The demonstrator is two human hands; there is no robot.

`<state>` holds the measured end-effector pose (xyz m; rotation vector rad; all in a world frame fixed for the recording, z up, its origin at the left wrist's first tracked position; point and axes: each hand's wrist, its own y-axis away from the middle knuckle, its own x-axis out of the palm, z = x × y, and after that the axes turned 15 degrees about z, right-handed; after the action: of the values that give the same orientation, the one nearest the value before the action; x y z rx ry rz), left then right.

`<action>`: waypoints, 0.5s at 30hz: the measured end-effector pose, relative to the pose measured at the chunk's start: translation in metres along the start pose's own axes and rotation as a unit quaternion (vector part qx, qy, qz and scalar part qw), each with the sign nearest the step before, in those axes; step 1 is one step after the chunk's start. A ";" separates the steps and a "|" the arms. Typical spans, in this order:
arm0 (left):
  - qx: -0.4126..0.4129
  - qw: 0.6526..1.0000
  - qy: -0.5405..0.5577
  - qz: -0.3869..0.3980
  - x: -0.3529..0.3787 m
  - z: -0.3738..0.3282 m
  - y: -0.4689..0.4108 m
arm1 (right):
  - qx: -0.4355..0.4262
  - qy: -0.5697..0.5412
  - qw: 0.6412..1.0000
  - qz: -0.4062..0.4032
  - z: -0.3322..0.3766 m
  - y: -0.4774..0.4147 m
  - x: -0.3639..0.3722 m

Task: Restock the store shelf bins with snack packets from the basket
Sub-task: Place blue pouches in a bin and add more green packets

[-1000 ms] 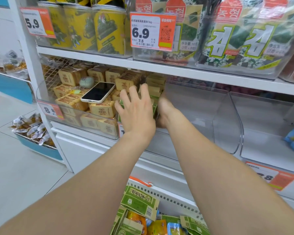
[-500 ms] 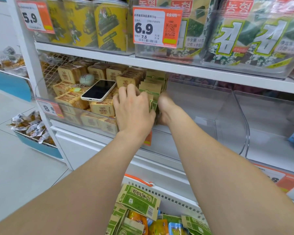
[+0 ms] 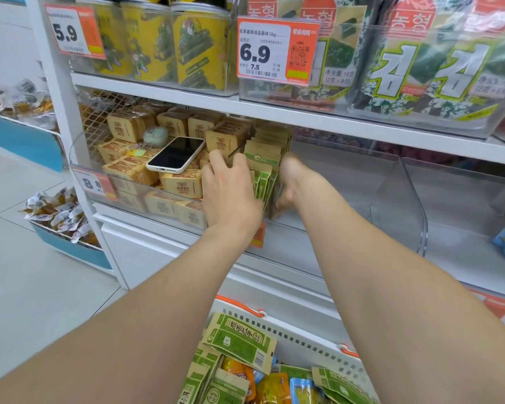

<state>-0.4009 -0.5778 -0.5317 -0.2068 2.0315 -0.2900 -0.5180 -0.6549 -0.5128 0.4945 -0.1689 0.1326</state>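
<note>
Pale tiled floor [image 3: 21, 287] meets white wall [image 3: 9, 45] and blue-fronted side shelves [image 3: 24, 138].

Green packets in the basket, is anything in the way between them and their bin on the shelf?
Nothing visible blocks the way. The forearms cross above the basket, and the left hand and right hand bracket the row already in the bin, bare to its right.
</note>
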 end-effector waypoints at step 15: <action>0.059 0.993 -0.102 -0.003 0.002 0.004 -0.005 | -0.105 -0.073 0.986 0.107 0.007 0.021 -0.001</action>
<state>-0.3980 -0.5833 -0.5340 -0.1610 1.8065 -0.3772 -0.5234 -0.6400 -0.4976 0.2736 -0.3767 0.2864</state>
